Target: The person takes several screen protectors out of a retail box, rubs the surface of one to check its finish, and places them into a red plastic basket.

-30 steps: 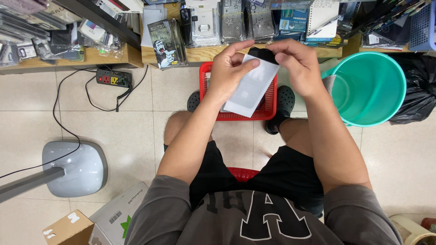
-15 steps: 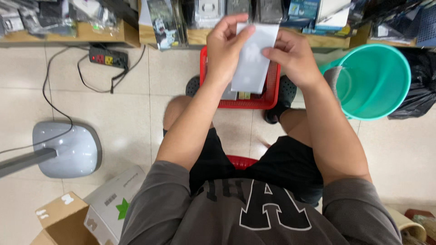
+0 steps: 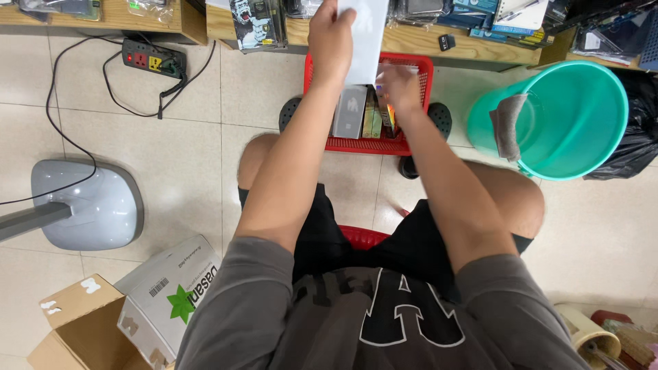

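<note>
Far left: grey fan base (image 3: 92, 205) on the tiled floor, cardboard boxes (image 3: 130, 312) below it, black power strip (image 3: 152, 58) with cable near the wooden shelf (image 3: 439, 44). Centre: left hand (image 3: 332, 34) raised, fingers clamped on a white flat packet (image 3: 367, 34), held upright above the red basket (image 3: 411, 145), top edge cut off by frame. Right hand (image 3: 401, 89) blurred, lowered over the basket beside the upright boxes (image 3: 363, 113) inside; cannot tell if its fingers are together or apart. Right: teal bucket (image 3: 569, 120) with a grey cloth (image 3: 508, 123) on its rim, black bag (image 3: 637, 130) just beside.
</note>
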